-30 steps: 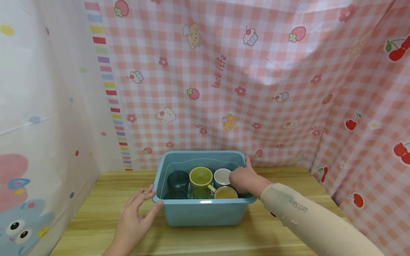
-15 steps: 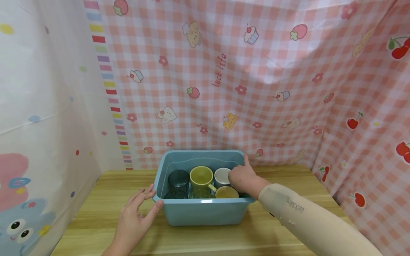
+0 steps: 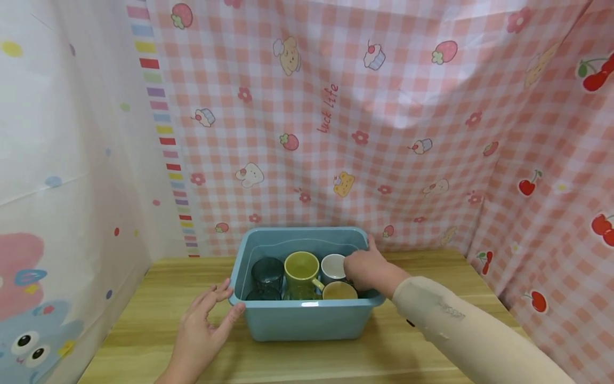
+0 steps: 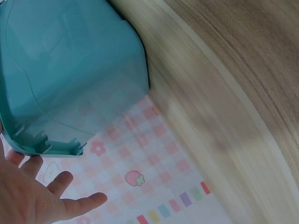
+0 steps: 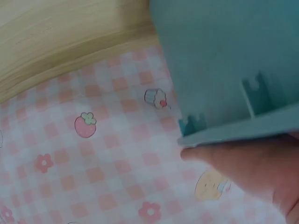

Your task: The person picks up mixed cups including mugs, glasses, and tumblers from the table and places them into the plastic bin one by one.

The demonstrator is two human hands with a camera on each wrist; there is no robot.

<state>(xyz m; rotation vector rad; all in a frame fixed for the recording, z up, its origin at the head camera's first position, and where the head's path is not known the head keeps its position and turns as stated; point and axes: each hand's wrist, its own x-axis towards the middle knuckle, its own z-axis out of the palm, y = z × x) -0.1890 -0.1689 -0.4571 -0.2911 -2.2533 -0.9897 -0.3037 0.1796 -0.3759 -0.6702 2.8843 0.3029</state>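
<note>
A blue plastic bin [image 3: 307,322] with mugs and glasses inside stands on the wooden table. My left hand [image 3: 199,325] is at its front left corner, fingers spread and loosely bent, thumb and fingertips at the rim. In the left wrist view, that hand [image 4: 35,196] lies under the rim. My right hand [image 3: 369,269] reaches over the bin's right rim beside a white cup [image 3: 333,265], one finger stretched along the rim. Its other fingers bend down inside, and what they touch is hidden. The right wrist view shows a finger [image 5: 205,155] against the rim's outer side.
Inside the bin are a yellow-green mug [image 3: 301,265], a cup with a tan inside [image 3: 339,290] and dark glasses [image 3: 267,271] at the left. A pink checked cloth [image 3: 307,117] hangs close behind, with a white patterned sheet [image 3: 72,160] at the left.
</note>
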